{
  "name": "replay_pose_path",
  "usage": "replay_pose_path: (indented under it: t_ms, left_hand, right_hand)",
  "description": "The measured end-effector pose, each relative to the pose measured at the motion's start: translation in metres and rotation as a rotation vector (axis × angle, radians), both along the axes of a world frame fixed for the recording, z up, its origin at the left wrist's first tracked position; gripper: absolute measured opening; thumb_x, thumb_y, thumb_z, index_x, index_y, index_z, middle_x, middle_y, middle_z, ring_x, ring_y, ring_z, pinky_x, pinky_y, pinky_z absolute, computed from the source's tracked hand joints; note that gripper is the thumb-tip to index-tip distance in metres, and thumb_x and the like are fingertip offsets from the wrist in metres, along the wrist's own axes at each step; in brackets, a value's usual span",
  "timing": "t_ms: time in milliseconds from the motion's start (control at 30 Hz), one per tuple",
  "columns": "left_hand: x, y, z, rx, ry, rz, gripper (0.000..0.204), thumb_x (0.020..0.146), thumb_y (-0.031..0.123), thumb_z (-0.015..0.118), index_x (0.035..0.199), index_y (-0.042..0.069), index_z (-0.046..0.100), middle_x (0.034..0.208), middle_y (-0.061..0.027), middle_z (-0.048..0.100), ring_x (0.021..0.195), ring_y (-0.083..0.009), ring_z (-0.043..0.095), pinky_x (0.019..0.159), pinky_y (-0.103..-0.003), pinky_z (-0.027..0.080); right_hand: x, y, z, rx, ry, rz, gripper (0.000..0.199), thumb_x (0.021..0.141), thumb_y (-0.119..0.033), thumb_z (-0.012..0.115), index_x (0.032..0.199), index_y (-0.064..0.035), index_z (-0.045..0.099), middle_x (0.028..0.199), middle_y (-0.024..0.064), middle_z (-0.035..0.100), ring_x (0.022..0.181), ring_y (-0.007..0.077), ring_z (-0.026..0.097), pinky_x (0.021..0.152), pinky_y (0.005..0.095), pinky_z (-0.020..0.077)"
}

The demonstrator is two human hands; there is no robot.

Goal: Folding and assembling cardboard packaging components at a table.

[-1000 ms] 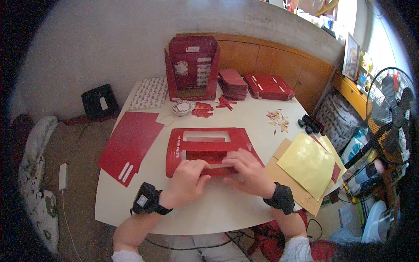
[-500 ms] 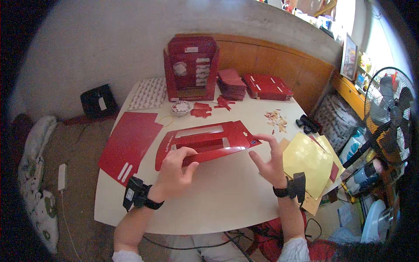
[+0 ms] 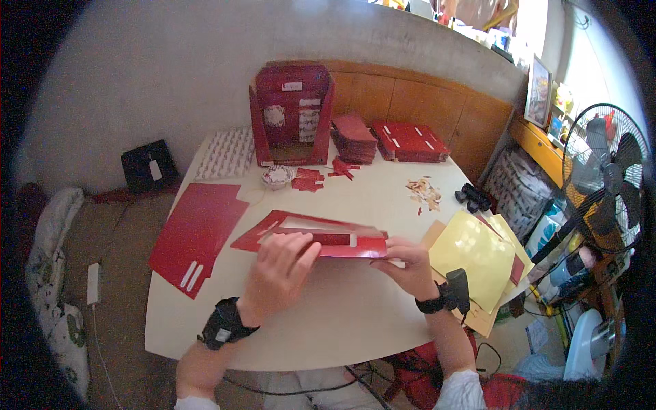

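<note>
In front of me is a partly folded red cardboard box (image 3: 372, 247) with cut-out windows, tilted above the white table (image 3: 328, 321). My left hand (image 3: 281, 272) is closed at its near edge, the fingers curled over the card and slightly blurred. At the box's right end, my right hand (image 3: 404, 265) grips the corner between thumb and fingers. A flat red card sheet (image 3: 198, 229) with two white slots lies to the left of my left hand. Yellow sheets (image 3: 478, 256) are stacked beside my right hand.
At the back stand an upright red display box (image 3: 292, 147) and stacks of red card (image 3: 410, 142). Nearer are a small patterned bowl (image 3: 278, 178), red strips (image 3: 307, 180), pale scraps (image 3: 424, 193) and a black object (image 3: 473, 197). A fan (image 3: 607, 174) stands right.
The box has turned so its near side faces me more and its far panel lies flatter. My right hand has moved in from open beside it and taken hold of its right end.
</note>
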State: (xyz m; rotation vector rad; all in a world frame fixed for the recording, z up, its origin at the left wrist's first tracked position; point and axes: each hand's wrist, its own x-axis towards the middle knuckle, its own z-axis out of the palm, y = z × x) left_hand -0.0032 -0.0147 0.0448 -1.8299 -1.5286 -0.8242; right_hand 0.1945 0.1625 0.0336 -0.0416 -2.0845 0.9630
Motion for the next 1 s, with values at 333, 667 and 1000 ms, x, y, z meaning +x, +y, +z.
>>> replay_pose_path:
  t_ms: [333,667,1000]
  left_hand:
    - [0.018,-0.007,-0.009,0.176,0.385,0.127,0.039,0.085,0.021,0.059,0.123,0.026,0.056,0.116,-0.0020,0.052,0.101,-0.0163,0.049,0.085,-0.034,0.040]
    - [0.012,-0.006,-0.011,0.247,0.303,0.000,0.031,0.084,0.020,0.061,0.115,0.023,0.062,0.110,0.0004,0.054,0.093,-0.0148,0.052,0.081,-0.033,0.038]
    - [0.021,-0.010,0.000,0.225,0.272,-0.062,0.022,0.079,0.014,0.067,0.101,0.010,0.064,0.108,-0.0018,0.066,0.102,-0.0141,0.060,0.086,-0.033,0.039]
  right_hand:
    - [-0.004,-0.028,0.015,0.013,-0.060,0.132,0.020,0.074,0.002,0.072,0.093,0.0019,0.069,0.097,0.0138,0.068,0.090,0.0243,0.065,0.080,0.0350,0.0498]
    - [-0.010,-0.024,0.003,-0.016,-0.231,0.361,0.033,0.081,0.004,0.064,0.114,-0.0022,0.063,0.114,0.0159,0.063,0.106,0.0304,0.060,0.091,0.0371,0.0466]
    - [-0.014,-0.033,-0.001,0.048,-0.161,0.333,0.039,0.077,0.007,0.061,0.114,-0.0065,0.064,0.118,0.0149,0.061,0.115,0.0329,0.055,0.098,0.0405,0.0418]
